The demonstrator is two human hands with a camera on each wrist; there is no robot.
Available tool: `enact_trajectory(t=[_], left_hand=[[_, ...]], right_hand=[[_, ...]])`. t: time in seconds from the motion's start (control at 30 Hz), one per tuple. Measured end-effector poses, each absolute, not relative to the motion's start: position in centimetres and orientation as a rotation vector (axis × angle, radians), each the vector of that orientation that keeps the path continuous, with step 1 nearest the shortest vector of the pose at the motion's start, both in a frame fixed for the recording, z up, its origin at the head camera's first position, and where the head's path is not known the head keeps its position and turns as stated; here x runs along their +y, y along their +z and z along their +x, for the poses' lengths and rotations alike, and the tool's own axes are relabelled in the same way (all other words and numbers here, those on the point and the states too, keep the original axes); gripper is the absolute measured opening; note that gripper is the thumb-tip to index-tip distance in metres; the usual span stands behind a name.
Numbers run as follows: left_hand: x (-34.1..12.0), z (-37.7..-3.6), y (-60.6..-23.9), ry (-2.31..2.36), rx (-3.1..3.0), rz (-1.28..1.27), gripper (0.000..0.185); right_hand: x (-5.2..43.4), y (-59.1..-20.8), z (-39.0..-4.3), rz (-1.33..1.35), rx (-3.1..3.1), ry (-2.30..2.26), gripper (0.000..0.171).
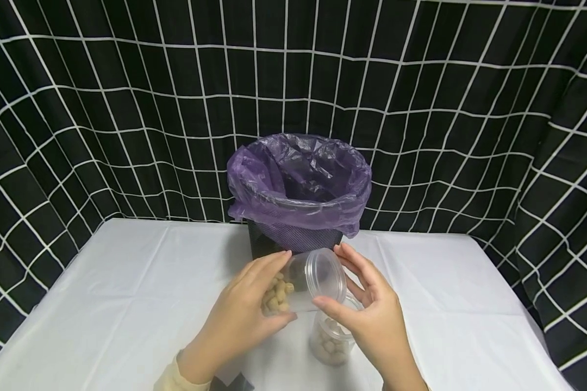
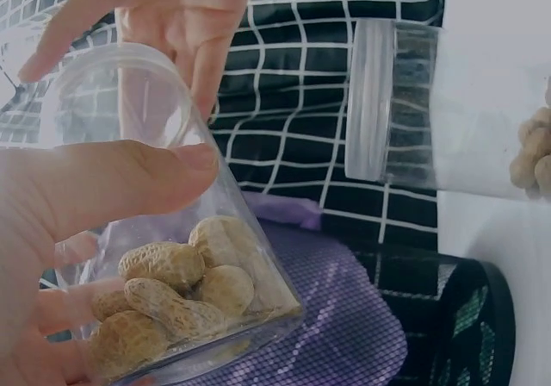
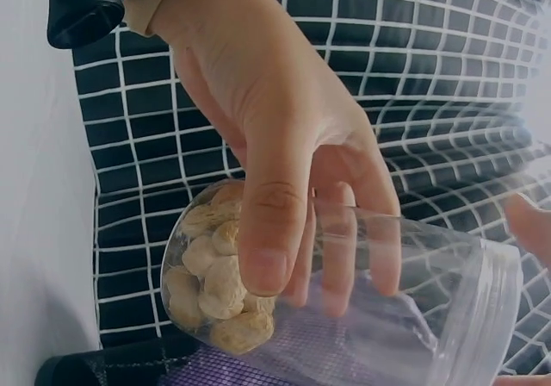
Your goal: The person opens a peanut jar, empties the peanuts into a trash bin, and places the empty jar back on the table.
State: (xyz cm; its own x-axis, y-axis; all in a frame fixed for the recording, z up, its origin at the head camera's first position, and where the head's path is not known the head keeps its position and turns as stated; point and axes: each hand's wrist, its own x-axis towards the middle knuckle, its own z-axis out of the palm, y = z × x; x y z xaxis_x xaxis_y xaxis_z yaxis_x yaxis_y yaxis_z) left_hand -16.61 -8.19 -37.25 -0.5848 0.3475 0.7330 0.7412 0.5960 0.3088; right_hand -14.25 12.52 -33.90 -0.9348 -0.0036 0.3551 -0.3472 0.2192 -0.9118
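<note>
My left hand (image 1: 283,288) grips a clear plastic jar (image 1: 298,282) tipped on its side above the table. Peanuts in the shell (image 2: 172,291) lie heaped at its bottom end, under my thumb (image 2: 129,179) and fingers (image 3: 284,231). The jar's lidded mouth (image 1: 329,274) points right and away from me. My right hand (image 1: 335,277) curls round that lid, thumb below and fingers above. A second clear jar (image 1: 330,339) with peanuts stands upright on the table under my right hand, its lid on (image 2: 370,102).
A black mesh bin lined with a purple bag (image 1: 298,179) stands open just behind the jars. A white cloth (image 1: 102,304) covers the table, and a black cloth with a white grid (image 1: 127,108) hangs behind and at both sides.
</note>
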Motion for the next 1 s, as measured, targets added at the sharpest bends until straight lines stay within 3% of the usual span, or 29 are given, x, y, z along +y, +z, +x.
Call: enact_trajectory(t=[0.2,0.73,1.0], left_hand=[[-8.04,-16.81,-37.51,-0.781,-2.180,-0.862,0.093],[-7.85,-16.67,-37.24,-0.844,-2.244,-0.849,0.094],[-8.08,-16.41,-36.88,-0.881,-2.282,-0.822,0.094]], right_hand=[[12.47,-33.93,-14.27,0.266,-2.307,1.666,0.073],[12.92,-34.15,-14.41,0.409,-2.293,1.661,0.071],[12.77,-34.16,-14.39,0.400,-2.294,1.674,0.087]])
